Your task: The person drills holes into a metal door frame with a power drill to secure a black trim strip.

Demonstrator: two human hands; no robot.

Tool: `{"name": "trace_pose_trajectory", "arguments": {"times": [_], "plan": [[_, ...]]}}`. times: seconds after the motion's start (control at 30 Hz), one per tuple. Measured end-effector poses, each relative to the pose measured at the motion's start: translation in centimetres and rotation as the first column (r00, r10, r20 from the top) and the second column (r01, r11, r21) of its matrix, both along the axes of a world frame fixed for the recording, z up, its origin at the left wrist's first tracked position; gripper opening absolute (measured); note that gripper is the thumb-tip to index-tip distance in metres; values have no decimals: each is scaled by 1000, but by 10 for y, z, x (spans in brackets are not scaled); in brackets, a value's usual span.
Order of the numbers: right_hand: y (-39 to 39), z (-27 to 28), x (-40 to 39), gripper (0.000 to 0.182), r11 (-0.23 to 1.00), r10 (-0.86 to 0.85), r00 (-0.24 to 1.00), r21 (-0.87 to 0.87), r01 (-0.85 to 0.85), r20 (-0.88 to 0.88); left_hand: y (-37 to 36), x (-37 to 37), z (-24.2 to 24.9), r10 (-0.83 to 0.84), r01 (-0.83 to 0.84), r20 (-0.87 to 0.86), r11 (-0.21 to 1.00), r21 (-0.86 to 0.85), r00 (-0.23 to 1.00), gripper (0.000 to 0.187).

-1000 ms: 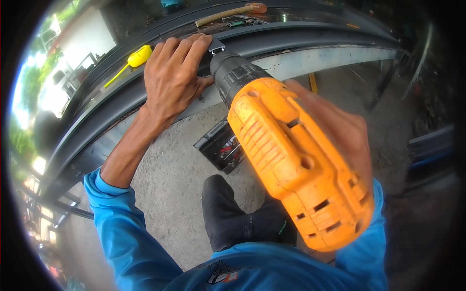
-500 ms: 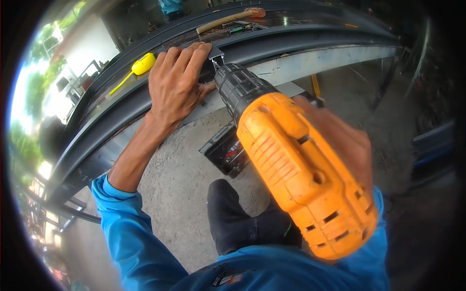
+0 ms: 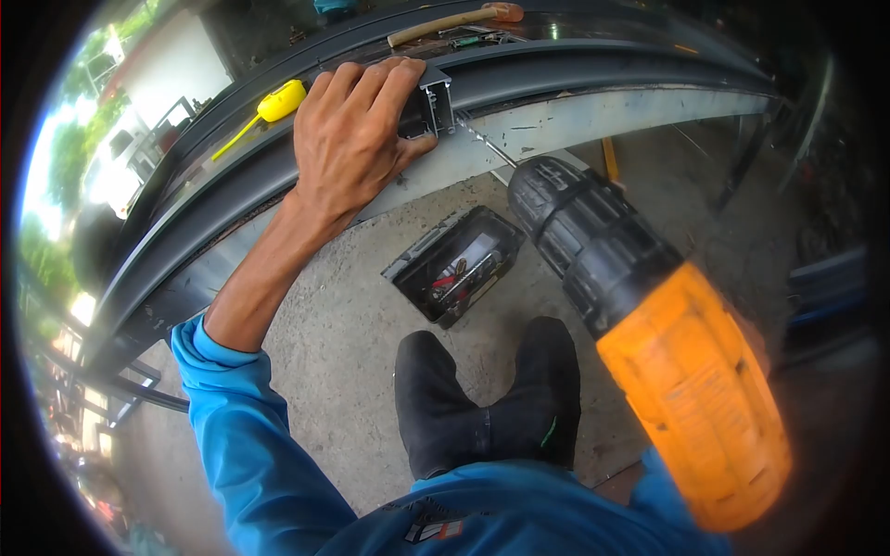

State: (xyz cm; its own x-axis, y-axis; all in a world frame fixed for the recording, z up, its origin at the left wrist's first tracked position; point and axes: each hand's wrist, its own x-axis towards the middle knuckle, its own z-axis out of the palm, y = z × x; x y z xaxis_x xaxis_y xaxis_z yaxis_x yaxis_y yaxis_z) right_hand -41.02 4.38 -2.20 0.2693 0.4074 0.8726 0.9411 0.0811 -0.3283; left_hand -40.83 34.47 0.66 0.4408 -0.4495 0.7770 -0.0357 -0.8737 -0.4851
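My left hand (image 3: 357,130) is wrapped over the end of a dark metal profile (image 3: 436,100), thumb below and fingers on top. The profile's hollow, ribbed end faces right, against the long dark rail of the bench. An orange and black cordless drill (image 3: 691,389) is in my right hand (image 3: 755,345), which is mostly hidden behind the drill body. Its long drill bit (image 3: 486,141) points up and left, with the tip just right of and slightly below the profile's open end, apparently apart from it.
A yellow tape measure (image 3: 281,100) with some blade out lies left of my left hand. A wooden-handled hammer (image 3: 445,26) lies at the back. On the concrete floor below stands an open black toolbox (image 3: 436,306) with tools inside. Metal bars (image 3: 830,287) are at right.
The drill has pulled back down and right, away from the profile, uncovering its bit and the toolbox. The profile's end now shows more, and my left hand keeps hold of it.
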Motion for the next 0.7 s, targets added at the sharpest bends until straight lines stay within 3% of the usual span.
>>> {"name": "trace_pose_trajectory", "arguments": {"times": [0.7], "plan": [[-5, -32, -4, 56, 993, -111, 994, -39, 110, -23, 4, 2, -3, 18, -18, 14, 1000, 17, 1000, 74]]}}
